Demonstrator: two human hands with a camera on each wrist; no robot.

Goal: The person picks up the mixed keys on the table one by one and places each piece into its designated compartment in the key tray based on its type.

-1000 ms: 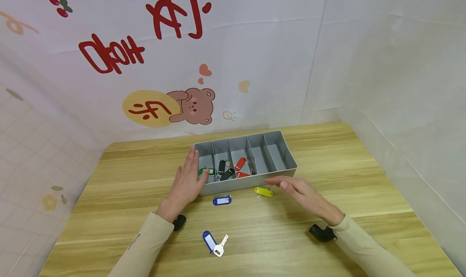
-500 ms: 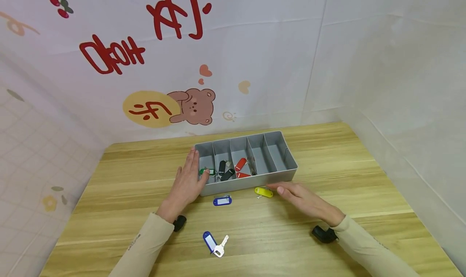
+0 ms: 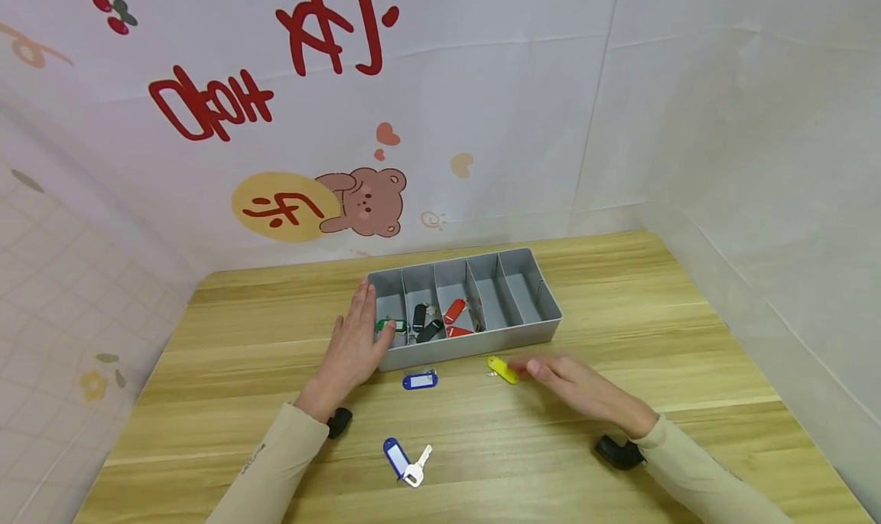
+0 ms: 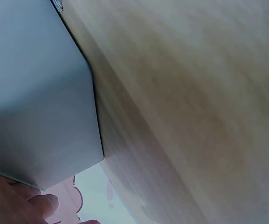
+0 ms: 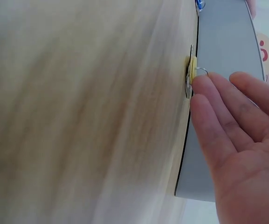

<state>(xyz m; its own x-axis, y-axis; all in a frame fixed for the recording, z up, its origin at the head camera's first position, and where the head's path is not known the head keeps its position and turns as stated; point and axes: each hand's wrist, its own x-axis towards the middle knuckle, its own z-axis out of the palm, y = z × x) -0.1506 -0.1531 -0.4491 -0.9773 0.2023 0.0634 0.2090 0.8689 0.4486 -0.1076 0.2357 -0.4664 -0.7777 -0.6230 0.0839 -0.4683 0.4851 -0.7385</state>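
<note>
A grey divided tray (image 3: 475, 346) stands on the wooden table. My left hand (image 3: 352, 348) rests along its left end, fingers straight beside the wall and thumb over the front corner. Close in front of the tray lies a yellow key tag (image 3: 503, 369) with a small key and a ring. My right hand (image 3: 574, 386) reaches in from the right with extended fingers; in the right wrist view its fingertips (image 5: 200, 84) are right at the yellow tag's ring. Inside the tray are a green key tag (image 3: 395, 325), black key tags (image 3: 428, 330) and red key tags (image 3: 455, 310).
One blue key tag (image 3: 420, 380) lies just in front of the tray. Another blue tag (image 3: 396, 457) with a silver key (image 3: 417, 467) lies nearer the table's front. A printed white sheet (image 3: 495, 126) rises behind the table, with pale walls at both sides.
My right hand has moved down toward the front, from the tray's front wall to the yellow key tag. The tag has turned and shifted slightly right and forward. My left hand stays put.
</note>
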